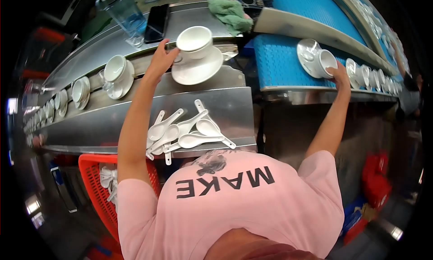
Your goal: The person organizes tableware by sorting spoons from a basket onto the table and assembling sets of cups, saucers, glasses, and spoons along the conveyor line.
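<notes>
While a person in a pink T-shirt reaches forward on both sides, the right hand curls its fingers over the near rim of a round, glossy white ceramic cup, apparently gripping it. That cup stands by the left part of its reach, with a shallow, round white saucer to the cup's left, on a blue, textured plastic belt. The left hand has its fingers spread, one side close against a second round white ceramic cup, which sits over a wide white saucer at the grey metal counter; whether it grips cannot be told.

Handling this well would likely mean holding each saucer level and freeing the rim gently, so nothing tips or knocks.

Both cups point mouth upward, axes apparently near upright; being round, they show no clear long axis across. Nearer the body, white spoons lie heaped, their long handles pointing many ways.
</notes>
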Motion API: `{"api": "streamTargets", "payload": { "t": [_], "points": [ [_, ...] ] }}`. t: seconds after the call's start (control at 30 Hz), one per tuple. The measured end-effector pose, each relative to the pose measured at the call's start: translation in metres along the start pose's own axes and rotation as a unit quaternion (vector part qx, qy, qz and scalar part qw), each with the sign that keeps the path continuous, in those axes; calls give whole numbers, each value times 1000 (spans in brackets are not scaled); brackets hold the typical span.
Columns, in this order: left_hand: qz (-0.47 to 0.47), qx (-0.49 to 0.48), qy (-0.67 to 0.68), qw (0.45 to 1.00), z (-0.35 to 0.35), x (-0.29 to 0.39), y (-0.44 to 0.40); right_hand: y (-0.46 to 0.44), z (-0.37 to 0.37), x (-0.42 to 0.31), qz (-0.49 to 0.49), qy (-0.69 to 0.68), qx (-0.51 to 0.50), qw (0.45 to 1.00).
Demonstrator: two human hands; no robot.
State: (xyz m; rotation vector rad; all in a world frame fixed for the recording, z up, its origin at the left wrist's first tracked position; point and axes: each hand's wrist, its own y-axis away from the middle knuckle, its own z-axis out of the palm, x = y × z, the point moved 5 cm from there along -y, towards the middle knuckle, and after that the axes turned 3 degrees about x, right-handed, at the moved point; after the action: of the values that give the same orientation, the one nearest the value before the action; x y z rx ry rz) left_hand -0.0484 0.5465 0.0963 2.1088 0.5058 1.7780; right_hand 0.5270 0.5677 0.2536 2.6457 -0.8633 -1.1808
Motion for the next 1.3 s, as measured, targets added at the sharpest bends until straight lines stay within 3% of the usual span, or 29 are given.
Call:
{"api": "streamTargets", "payload": {
  "t": [0.07, 0.17, 0.27, 0.37, 0.5, 0.6, 0.73, 0.9, 1.07, 1.23, 1.3],
  "points": [
    [-45, 13, 72, 996, -6, -9, -7, -5, 11, 4, -5, -43, -52, 998],
    [-54, 7, 63, 997, -15, -8, -5, -8, 29, 3, -24, -92, -90, 991],
    [-42, 50, 0, 998, -37, -21, -10, -5, 48, 1, 11, -148, -72, 986],
    [-84, 66, 59, 993, -68, -33, 1, 8, 81, -8, -3, -212, -50, 976],
    [-152, 74, 138, 976, -95, -42, 39, 40, 138, -37, -1, -304, -140, 942],
    [-183, 112, 222, 951, -94, -58, 61, 71, 193, -68, -2, -283, -199, 938],
    [-141, 180, 280, 932, -89, -69, 58, 107, 265, -100, -14, -267, -288, 920],
    [-93, 270, 241, 928, -121, -75, 43, 133, 324, -128, -41, -256, -330, 908],
    [-32, 372, 97, 922, -173, -85, 42, 140, 365, -132, -92, -193, -330, 920],
    [-64, 324, 142, 933, -176, -84, 65, 151, 379, -142, -88, -208, -327, 918],
    [-68, 344, 30, 936, -183, -88, 69, 146, 373, -139, -68, -205, -328, 920]
  ]
}}
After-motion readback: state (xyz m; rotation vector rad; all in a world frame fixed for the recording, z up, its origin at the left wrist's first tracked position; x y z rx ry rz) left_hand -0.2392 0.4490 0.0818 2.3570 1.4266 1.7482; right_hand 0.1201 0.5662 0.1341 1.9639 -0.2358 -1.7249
